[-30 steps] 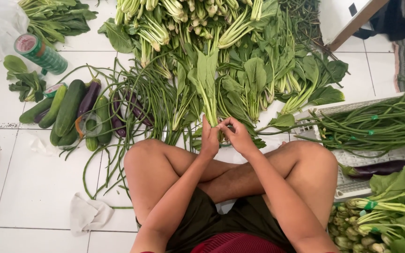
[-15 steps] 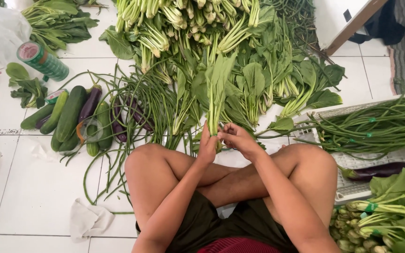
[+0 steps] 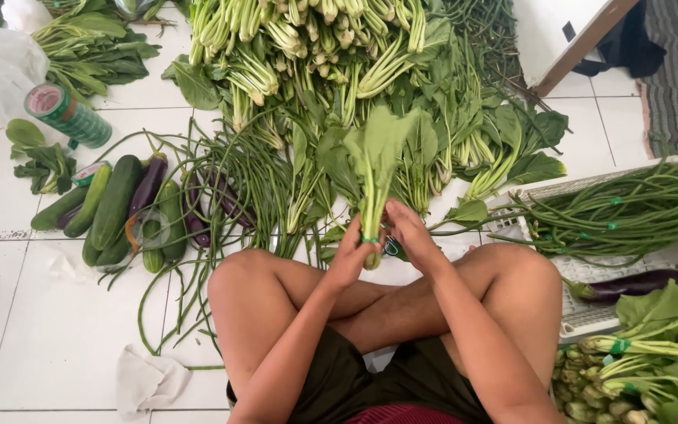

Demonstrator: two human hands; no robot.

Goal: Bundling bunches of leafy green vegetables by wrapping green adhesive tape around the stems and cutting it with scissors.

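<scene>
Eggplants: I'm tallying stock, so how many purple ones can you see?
3 plainly visible: one eggplant among the cucumbers at left, another just right of that pile, and a third on the white crate at right. More may be hidden under the long beans.

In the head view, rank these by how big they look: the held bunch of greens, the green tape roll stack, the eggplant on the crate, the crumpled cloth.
1. Bunch of greens, held by both the left hand and right hand.
2. Eggplant.
3 and 4. Tape roll stack and crumpled cloth look alike; unranked.
</scene>
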